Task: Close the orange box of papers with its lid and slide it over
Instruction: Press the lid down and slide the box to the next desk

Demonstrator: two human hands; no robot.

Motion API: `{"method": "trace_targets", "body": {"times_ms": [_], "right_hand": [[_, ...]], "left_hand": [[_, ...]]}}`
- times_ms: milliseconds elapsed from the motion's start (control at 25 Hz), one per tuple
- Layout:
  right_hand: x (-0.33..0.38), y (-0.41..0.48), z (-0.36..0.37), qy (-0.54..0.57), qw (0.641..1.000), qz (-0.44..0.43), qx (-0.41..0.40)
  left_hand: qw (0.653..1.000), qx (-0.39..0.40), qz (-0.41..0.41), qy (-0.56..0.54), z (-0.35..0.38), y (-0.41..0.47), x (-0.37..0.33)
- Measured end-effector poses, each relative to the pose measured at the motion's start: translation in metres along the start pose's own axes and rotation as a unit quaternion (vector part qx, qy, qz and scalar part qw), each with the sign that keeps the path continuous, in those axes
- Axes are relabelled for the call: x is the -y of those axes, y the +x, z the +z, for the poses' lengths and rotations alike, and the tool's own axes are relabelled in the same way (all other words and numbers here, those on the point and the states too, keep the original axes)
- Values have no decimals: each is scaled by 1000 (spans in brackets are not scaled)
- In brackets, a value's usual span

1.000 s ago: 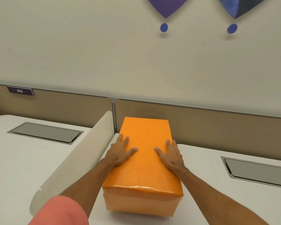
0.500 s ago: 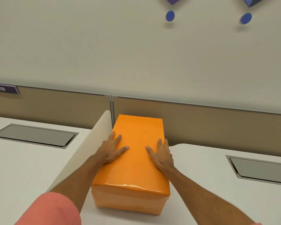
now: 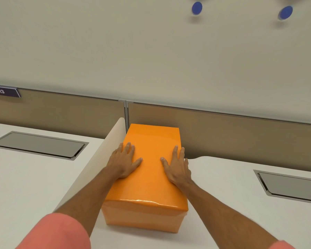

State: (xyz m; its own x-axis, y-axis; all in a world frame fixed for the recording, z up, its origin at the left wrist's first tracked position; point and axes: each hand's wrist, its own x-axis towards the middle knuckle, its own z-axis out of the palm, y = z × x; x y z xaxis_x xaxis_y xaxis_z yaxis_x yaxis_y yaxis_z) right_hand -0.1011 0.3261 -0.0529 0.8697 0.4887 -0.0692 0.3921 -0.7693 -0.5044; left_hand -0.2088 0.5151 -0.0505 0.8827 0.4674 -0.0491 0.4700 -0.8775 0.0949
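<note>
1. My left hand (image 3: pixel 123 161) and right hand (image 3: pixel 178 166) lie flat and open on the lid (image 3: pixel 151 164), fingers spread, palms pressing down. Neither one grips anything.

2. Against a second ago, the box (image 3: pixel 142 218) has gone away from me and a little to my left. Its far end now sits close under the brown panel (image 3: pixel 223 133) at the back of the worktop (image 3: pixel 223 186), and its left side runs just beside the white divider (image 3: pixel 97 159). I cannot tell whether it touches either.

3. My hands have kept the same places on the lid through that time, so it is the push through the palms that moved the box, not a change of hold.

4. The lid is on and looks seated: its skirt hangs evenly over the paler lower part on the near face, with no gap that I can see. I judge the closing done.

5. The slide seems nearly spent too. There is little room left toward the panel or the divider, so any more pushing should be light, or the box may jam into the corner or the lid may skew.

6. What is left, as I judge it, is to lift both hands away.
</note>
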Motion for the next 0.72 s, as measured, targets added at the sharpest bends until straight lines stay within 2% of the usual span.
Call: {"method": "trace_targets", "body": {"times_ms": [200, 600, 720], "right_hand": [[6, -3, 4, -55, 998, -29, -21], [12, -3, 9, -63, 997, -24, -30], [10, -3, 6, -62, 997, -30, -28]], "left_hand": [[1000, 12, 4, -21, 2, 4, -12], [999, -19, 15, -25, 9, 6, -1], [999, -32, 0, 12, 1, 2, -8]]}}
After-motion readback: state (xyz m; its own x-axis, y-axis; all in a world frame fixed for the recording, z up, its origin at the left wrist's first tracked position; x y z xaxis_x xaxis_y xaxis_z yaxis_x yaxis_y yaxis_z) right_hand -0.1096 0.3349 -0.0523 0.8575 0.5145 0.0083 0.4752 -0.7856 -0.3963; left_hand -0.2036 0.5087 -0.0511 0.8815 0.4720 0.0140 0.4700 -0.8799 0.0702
